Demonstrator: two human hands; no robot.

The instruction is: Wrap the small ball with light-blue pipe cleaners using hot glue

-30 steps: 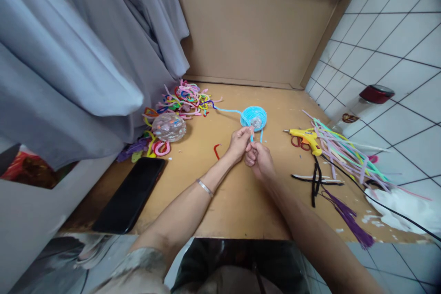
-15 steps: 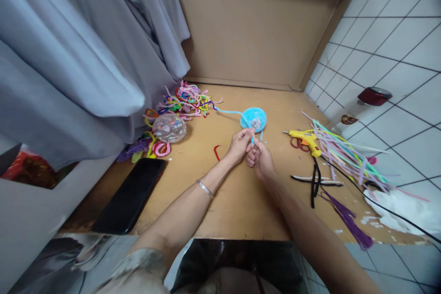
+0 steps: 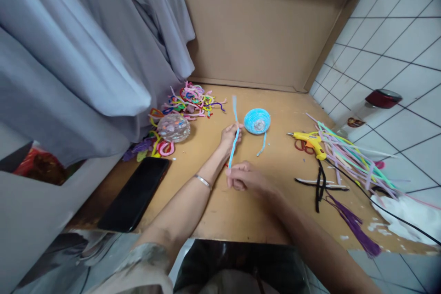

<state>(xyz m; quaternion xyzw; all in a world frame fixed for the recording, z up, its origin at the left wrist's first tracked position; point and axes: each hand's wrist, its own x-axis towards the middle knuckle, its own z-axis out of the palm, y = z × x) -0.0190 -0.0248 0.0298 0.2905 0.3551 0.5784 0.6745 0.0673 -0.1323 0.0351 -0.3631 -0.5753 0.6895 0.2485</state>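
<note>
A light blue pipe cleaner [image 3: 234, 143] runs between my two hands, its upper end sticking up and blurred. My left hand [image 3: 230, 139] is closed on its middle part. Lower down, my right hand [image 3: 242, 176] pinches its bottom end. Just right of my left hand lies a coiled blue bowl shape [image 3: 257, 121] with a whitish, shiny centre, touched by neither hand. A short blue strand [image 3: 262, 144] hangs from its lower edge onto the table. Mostly hidden by my left wrist is a small red piece.
On the left are tangled colourful pipe cleaners [image 3: 193, 98], a clear ball [image 3: 174, 128] and a black phone [image 3: 135, 194]. To the right lie a yellow glue gun [image 3: 309, 142] with its cord, straight pastel pipe cleaners [image 3: 354, 154], a purple tassel [image 3: 354, 225] and a jar [image 3: 367, 110].
Both hands have moved left, away from the blue coil. The light blue pipe cleaner, earlier stretching left from the coil, is now upright between the hands, and my right hand has come lower.
</note>
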